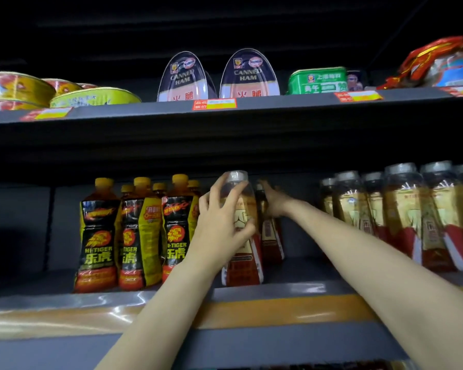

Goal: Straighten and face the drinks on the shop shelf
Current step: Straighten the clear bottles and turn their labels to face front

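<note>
My left hand (221,220) grips a silver-capped bottle with a red and gold label (245,263) that stands at the front edge of the drinks shelf (278,288). Behind it stands a second bottle of the same kind (271,236). My right hand (271,200) reaches deeper into the shelf and holds that rear bottle near its neck; its fingers are partly hidden in the dark. To the left stand several Hi-Tiger bottles with orange caps (145,236). A group of several silver-capped bottles (406,217) fills the right side.
The upper shelf (145,110) carries round yellow tins (94,98), two canned ham tins (249,76), a green tin (317,81) and a red packet (439,62). A gap lies between the rear bottle and the right group. Left of the Hi-Tiger bottles the shelf is dark.
</note>
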